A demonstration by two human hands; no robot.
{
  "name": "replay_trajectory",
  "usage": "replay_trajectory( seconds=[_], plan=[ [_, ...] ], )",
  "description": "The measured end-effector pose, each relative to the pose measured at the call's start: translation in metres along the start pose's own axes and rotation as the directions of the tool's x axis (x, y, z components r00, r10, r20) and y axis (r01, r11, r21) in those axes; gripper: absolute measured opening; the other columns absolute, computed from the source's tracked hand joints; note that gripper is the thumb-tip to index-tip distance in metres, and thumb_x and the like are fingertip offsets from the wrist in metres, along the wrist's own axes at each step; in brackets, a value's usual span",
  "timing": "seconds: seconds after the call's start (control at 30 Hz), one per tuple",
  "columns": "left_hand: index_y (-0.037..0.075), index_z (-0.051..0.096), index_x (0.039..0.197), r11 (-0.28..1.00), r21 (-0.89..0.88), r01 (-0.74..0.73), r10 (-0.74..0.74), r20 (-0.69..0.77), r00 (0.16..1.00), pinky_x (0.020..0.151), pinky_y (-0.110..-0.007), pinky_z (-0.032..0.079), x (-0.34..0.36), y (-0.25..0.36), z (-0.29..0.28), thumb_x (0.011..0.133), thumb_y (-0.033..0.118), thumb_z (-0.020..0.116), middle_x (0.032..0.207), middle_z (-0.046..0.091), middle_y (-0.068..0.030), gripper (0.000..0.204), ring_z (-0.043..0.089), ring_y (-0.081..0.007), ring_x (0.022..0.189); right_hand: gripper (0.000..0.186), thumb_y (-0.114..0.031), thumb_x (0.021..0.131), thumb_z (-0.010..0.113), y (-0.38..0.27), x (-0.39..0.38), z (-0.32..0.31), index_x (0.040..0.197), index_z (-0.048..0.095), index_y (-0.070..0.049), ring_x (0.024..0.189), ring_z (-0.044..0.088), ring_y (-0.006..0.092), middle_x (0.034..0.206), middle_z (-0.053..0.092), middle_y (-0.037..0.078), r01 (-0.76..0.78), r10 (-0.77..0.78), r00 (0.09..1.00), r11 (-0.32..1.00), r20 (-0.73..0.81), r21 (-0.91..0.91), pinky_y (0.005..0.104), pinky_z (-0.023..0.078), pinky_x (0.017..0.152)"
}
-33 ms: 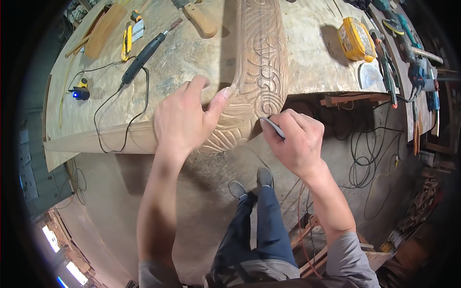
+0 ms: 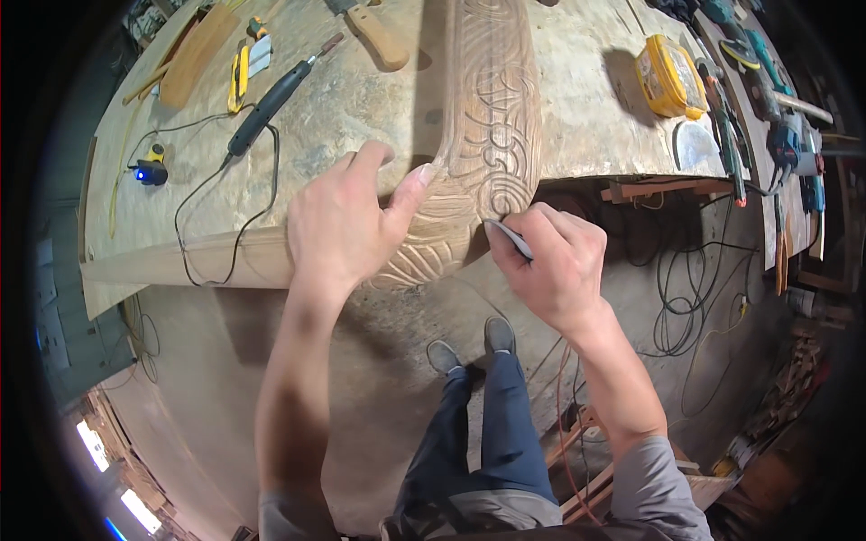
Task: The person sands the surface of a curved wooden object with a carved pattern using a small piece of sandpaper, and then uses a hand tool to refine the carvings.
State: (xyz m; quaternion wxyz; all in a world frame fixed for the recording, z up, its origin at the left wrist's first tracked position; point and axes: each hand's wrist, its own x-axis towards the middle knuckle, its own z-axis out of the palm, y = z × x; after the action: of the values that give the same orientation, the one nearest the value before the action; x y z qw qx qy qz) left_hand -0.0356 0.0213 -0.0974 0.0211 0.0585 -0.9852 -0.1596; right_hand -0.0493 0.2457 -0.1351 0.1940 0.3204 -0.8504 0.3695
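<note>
A carved wooden piece (image 2: 494, 117), pale brown with swirling relief lines, runs from the far edge to the table's near edge. There it bends left into a plain, tapering arm (image 2: 194, 260). My left hand (image 2: 341, 221) rests over the bend, thumb spread toward the carving and fingertips toward the tabletop. My right hand (image 2: 555, 266) is closed at the right side of the bend, pinching a small folded piece of grey sandpaper (image 2: 512, 239). Its front edge touches the carved corner; the rest is hidden by my fingers.
On the worn table (image 2: 334, 99) lie a black rotary tool (image 2: 266, 113) with a looping cord, a yellow utility knife (image 2: 238, 77), a wooden-handled saw (image 2: 379, 38) and a yellow box (image 2: 669, 77). Power tools line the right side. Cables (image 2: 686, 307) lie on the floor.
My right hand and the sandpaper have shifted very slightly left along the carved corner. My left hand stays at the bend.
</note>
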Motion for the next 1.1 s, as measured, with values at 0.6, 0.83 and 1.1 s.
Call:
replay_trajectory(
  seconds=[0.6,0.83,1.1],
  plan=[
    [0.009,0.068,0.112,1.0,0.018,-0.026,0.028,-0.105,0.994,0.061,-0.044,0.049,-0.001,-0.005,0.005,0.094,0.05,0.068,0.074,0.065,-0.0099,0.045,0.066,-0.0304,0.069,0.019,-0.008,0.081,0.082,-0.001,0.016,0.001,0.078,0.064,-0.004,0.055,0.064,0.0292,0.068,0.065,0.011,-0.23,0.207,0.968,0.959,0.142,0.168,0.0356,0.049,0.05],
    [0.009,0.068,0.112,1.0,0.027,-0.003,0.006,-0.111,0.994,0.064,-0.044,0.052,-0.001,0.0,0.004,0.094,0.054,0.067,0.083,0.071,-0.0133,0.048,0.071,-0.0334,0.077,0.02,-0.011,0.083,0.082,-0.013,0.016,-0.003,0.078,0.065,-0.003,0.053,0.064,0.0269,0.062,0.063,0.012,-0.353,0.335,0.93,0.93,0.154,0.106,0.0341,0.05,0.052],
    [0.01,0.068,0.114,0.999,0.025,0.039,-0.038,-0.043,0.998,0.066,-0.048,0.054,-0.003,0.002,-0.004,0.094,0.055,0.066,0.087,0.073,-0.0141,0.05,0.072,-0.0369,0.08,0.02,-0.013,0.085,0.08,-0.02,0.016,0.0,0.079,0.066,0.0,0.055,0.059,0.0174,0.061,0.062,0.01,-0.466,0.447,0.88,0.878,0.164,0.11,0.0303,0.048,0.054]
  ],
)
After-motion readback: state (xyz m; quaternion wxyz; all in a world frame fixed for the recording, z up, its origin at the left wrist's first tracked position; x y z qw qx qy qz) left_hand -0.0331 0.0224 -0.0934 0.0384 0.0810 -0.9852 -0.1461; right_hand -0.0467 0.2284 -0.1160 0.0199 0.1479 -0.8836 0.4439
